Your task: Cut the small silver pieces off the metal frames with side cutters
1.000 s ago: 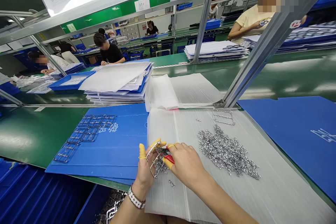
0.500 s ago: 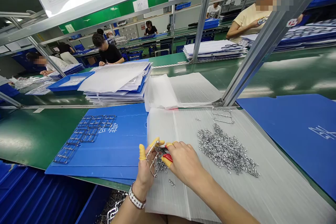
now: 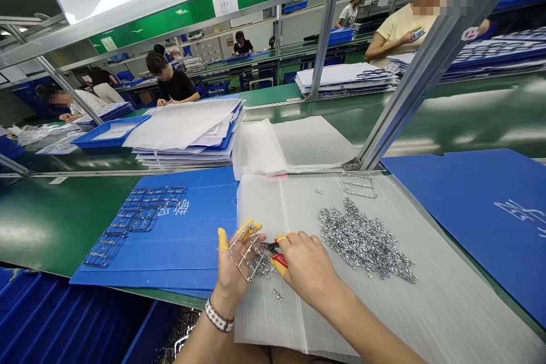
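Note:
My left hand (image 3: 232, 273), with yellow finger cots, holds a small silver rectangular metal frame (image 3: 246, 255) with crossbars, tilted over the palm. Closed round red-handled cutters (image 3: 280, 260) is my right hand (image 3: 309, 267), also in yellow finger cots. The dark tips of the cutters are beside the frame's right side; whether they touch it I cannot tell. Below the frame lies a small heap of shiny metal parts (image 3: 265, 267), partly hidden. A few loose pieces (image 3: 277, 294) lie nearer me.
A large pile of small metal parts (image 3: 367, 239) covers part of the white foam sheet (image 3: 341, 318). Another frame (image 3: 359, 185) lies behind it. Several filled frames (image 3: 143, 219) rest on the blue board (image 3: 205, 227). A metal post (image 3: 409, 91) rises at right; co-workers sit beyond.
The cutters and my right hand have moved slightly right, away from the frame. My left hand has shifted slightly left and turned the frame to face me more.

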A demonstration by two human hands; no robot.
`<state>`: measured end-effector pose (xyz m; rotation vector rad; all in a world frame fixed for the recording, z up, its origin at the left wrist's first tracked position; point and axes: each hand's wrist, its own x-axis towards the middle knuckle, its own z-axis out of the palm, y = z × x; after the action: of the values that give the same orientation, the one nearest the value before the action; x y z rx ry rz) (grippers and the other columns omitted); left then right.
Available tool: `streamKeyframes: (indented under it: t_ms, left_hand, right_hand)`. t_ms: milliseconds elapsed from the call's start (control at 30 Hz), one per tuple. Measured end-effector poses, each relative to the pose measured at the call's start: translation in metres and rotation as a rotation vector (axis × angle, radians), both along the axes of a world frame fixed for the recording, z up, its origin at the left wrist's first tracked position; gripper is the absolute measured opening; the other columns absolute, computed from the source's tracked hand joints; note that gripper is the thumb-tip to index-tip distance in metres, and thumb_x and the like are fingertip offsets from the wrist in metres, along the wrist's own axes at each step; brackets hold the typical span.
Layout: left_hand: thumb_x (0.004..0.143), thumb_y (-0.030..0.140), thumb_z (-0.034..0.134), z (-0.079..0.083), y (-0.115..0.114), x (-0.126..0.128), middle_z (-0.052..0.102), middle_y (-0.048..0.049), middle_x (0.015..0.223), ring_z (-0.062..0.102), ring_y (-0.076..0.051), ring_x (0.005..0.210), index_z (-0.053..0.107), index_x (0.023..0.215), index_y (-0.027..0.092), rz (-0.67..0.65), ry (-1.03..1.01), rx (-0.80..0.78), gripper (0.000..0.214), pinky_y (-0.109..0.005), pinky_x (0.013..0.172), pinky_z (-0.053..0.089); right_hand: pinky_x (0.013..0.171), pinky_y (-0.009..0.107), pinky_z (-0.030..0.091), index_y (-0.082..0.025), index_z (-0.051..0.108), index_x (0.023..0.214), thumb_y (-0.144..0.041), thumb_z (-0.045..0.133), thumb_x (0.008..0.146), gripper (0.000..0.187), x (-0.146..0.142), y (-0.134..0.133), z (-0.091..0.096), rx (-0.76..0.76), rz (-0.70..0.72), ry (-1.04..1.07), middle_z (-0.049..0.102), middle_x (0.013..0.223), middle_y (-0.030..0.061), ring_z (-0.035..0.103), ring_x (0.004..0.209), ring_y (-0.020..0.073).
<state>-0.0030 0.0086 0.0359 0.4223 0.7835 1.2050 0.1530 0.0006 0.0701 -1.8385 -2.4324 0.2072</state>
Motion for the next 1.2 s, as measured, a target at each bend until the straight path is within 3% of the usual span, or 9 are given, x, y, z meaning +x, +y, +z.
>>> streamKeyframes:
  t_ms: [267, 567, 1200]
  left_hand:
    - [0.084, 0.065, 0.032, -0.003, 0.001, 0.004, 0.062, -0.0149, 0.119, 0.061, -0.026, 0.099, 0.062, 0.114, 0.013, -0.013, -0.055, 0.003, 0.067, -0.028, 0.068, 0.048]
    - [0.084, 0.066, 0.031, -0.002, -0.001, 0.009, 0.065, -0.0121, 0.114, 0.061, -0.025, 0.100, 0.064, 0.111, 0.016, 0.038, 0.054, 0.042, 0.066, -0.036, 0.089, 0.044]
    - [0.083, 0.066, 0.032, -0.001, 0.002, 0.014, 0.065, -0.0121, 0.113, 0.062, -0.025, 0.100, 0.065, 0.111, 0.017, 0.139, 0.105, 0.068, 0.065, -0.036, 0.093, 0.044]
  right_hand:
    - [0.073, 0.037, 0.036, -0.015, 0.063, 0.094, -0.028, 0.056, 0.081, 0.019, -0.002, -0.003, -0.005, -0.040, 0.007, 0.012, 0.065, 0.090, 0.0106, 0.058, 0.089, 0.0277]
    - [0.069, 0.037, 0.039, -0.016, 0.062, 0.088, -0.027, 0.057, 0.081, 0.014, -0.007, -0.001, -0.005, -0.030, 0.015, -0.022, 0.065, 0.087, 0.0106, 0.061, 0.083, 0.0272]
    - [0.071, 0.038, 0.036, -0.016, 0.062, 0.091, -0.026, 0.053, 0.081, 0.017, -0.018, -0.013, -0.005, -0.031, 0.068, 0.012, 0.064, 0.087, 0.0098, 0.057, 0.085, 0.0268]
